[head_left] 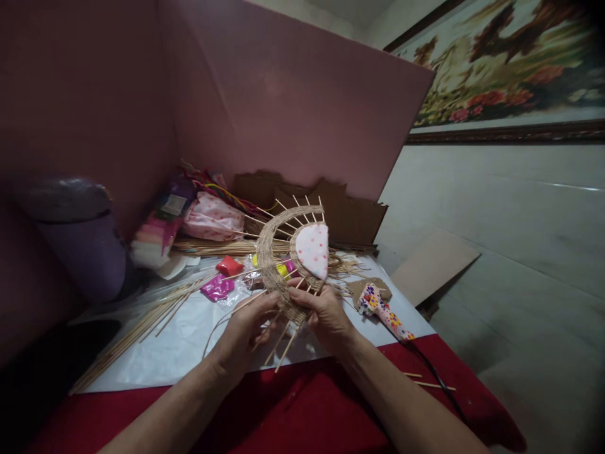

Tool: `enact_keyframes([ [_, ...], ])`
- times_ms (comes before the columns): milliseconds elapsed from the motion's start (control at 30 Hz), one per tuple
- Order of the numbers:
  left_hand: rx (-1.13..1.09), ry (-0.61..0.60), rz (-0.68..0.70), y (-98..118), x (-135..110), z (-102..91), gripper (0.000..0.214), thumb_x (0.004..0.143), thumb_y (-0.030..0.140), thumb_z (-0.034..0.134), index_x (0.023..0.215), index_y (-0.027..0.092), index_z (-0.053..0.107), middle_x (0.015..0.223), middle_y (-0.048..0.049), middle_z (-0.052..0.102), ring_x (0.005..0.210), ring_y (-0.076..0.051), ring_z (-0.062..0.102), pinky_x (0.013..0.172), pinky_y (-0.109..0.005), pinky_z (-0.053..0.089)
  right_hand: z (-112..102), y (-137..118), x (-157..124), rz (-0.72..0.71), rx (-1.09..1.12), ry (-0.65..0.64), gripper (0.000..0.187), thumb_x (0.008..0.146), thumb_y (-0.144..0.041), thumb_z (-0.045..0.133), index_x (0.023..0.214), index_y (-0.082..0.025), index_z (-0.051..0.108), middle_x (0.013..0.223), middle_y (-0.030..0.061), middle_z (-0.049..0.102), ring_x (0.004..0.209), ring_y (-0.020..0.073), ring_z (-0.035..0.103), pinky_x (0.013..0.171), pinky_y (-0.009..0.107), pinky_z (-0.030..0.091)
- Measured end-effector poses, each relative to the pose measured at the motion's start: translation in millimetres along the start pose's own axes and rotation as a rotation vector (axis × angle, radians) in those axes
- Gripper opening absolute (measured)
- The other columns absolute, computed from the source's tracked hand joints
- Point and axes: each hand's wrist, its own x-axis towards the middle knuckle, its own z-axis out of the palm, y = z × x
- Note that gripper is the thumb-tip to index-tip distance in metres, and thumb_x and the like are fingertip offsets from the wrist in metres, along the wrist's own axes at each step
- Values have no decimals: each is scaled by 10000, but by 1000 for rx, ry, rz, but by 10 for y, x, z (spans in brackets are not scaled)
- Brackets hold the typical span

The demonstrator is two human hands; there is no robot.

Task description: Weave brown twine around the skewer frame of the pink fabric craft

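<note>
Above the table I hold up a woven half-round frame of brown twine and thin wooden sticks that fan outward. At its core sits a white half-disc with pink dots, edged in twine. My right hand pinches the lower end of the weave, thumb on the near side. My left hand has its fingers curled at the lower left edge, among the stick ends. A loose strand of twine loops out beside the left hand. The left fingertips are partly hidden.
A flower-patterned glue gun with a black cord lies right, by a cardboard piece. Long sticks lie left. Red and magenta packets, dotted pink fabric, torn cardboard and a purple bin stand behind.
</note>
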Motion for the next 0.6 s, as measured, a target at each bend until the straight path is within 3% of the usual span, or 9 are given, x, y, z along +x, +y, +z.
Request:
enact_keyframes([
  [200, -5, 38, -44, -4, -2, -15, 333, 722, 381, 629, 1007, 210, 632, 832, -24, 645, 669, -118, 547, 515, -165, 382, -18, -13, 17, -18, 7, 14, 211, 589, -242, 750, 760, -146, 674, 696, 10, 647, 652, 118, 575, 646, 247, 443],
  [333, -1, 53, -71, -2, -4, -32, 221, 684, 305, 666, 862, 176, 646, 724, -6, 619, 614, -86, 523, 524, -147, 376, -26, -12, 16, -16, -4, 8, 201, 586, -236, 749, 753, -149, 678, 684, 5, 643, 640, 113, 574, 633, 240, 448],
  [500, 12, 91, -56, 8, 6, -10, 205, 685, 290, 657, 857, 178, 652, 747, -17, 644, 656, -108, 552, 538, -162, 382, -19, -10, 5, -7, -13, 7, 201, 594, -240, 747, 766, -156, 682, 684, 2, 645, 643, 116, 579, 644, 249, 452],
  [600, 22, 61, -41, -5, 16, -20, 264, 699, 292, 654, 951, 216, 652, 816, -9, 669, 710, -113, 563, 565, -167, 387, -5, -1, -3, -7, -11, -6, 212, 594, -239, 748, 777, -154, 685, 708, 9, 655, 667, 125, 589, 667, 256, 453],
])
